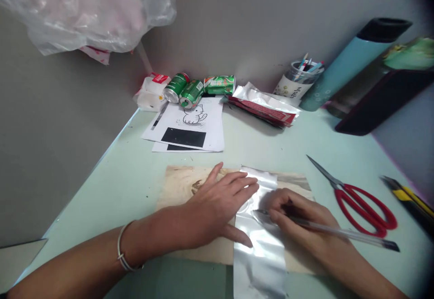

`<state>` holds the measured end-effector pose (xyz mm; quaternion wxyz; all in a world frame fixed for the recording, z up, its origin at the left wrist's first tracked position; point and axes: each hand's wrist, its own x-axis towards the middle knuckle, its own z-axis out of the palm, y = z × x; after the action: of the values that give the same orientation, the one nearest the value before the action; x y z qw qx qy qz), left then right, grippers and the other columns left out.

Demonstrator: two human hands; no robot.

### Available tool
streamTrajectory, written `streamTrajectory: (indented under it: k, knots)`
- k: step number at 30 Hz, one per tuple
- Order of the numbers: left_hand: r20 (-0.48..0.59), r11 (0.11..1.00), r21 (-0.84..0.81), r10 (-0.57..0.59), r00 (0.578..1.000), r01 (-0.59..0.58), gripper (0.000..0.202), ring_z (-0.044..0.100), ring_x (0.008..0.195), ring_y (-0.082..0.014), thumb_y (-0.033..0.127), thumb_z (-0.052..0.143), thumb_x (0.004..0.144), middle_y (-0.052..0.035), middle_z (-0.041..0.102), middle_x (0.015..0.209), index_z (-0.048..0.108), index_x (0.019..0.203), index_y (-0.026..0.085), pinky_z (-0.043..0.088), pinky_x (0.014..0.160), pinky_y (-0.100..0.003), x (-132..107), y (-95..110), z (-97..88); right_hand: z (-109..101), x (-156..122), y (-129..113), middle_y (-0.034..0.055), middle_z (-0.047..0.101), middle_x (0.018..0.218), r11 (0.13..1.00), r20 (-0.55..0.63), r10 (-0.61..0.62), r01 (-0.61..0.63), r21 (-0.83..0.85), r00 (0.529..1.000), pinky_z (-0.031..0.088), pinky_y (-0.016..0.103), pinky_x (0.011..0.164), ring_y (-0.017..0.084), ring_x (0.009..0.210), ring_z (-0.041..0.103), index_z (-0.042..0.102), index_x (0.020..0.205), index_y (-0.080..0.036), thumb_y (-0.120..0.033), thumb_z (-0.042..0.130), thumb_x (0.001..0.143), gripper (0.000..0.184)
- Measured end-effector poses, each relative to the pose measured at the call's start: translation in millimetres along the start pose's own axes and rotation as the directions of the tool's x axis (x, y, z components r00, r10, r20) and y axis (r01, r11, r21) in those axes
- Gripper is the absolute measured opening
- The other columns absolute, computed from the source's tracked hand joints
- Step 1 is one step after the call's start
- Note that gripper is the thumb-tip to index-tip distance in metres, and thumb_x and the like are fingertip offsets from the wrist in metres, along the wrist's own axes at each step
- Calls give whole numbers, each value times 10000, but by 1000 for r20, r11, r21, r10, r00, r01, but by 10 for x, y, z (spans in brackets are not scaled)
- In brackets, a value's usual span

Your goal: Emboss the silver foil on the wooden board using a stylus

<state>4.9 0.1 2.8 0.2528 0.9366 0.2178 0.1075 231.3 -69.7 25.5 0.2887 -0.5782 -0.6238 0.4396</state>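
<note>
With my left hand splayed on the silvery metal sheet, my right hand grips a clear-barrelled pen.

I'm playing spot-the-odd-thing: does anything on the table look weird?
Yes: at the back, three green drink cans lie on their sides, though cans usually stand upright. The silvery sheet under the left hand looks creased. No spill shows.

Metal strip lies on board; scissors to right; papers behind
</note>
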Motion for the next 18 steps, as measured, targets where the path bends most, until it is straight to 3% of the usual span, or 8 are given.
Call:
streamTrajectory:
  k: [11, 18]
  knots:
    - [2, 1000, 12, -7, 1000, 7, 1021, 354, 1453, -349, 615, 838, 723, -191, 469, 1518, 382, 1501, 136, 40, 1221, -630, 14, 23, -17, 56, 32, -7, -13, 550, 696, 995, 34, -8, 11, -103, 999, 387, 272, 560, 141, 625, 474, 560, 777, -213, -299, 554, 950, 192]
    - [19, 1000, 10, -18, 1000, 18, 1021, 358, 1451, -352, 622, 828, 729, -191, 470, 1515, 377, 1507, 137, 74, 1211, -651, 26, 31, -35, 60, 47, -37, -13, 540, 715, 997, 63, -9, 14, -71, 998, 371, 271, 580, 141, 646, 462, 522, 754, -218, -255, 535, 941, 191]
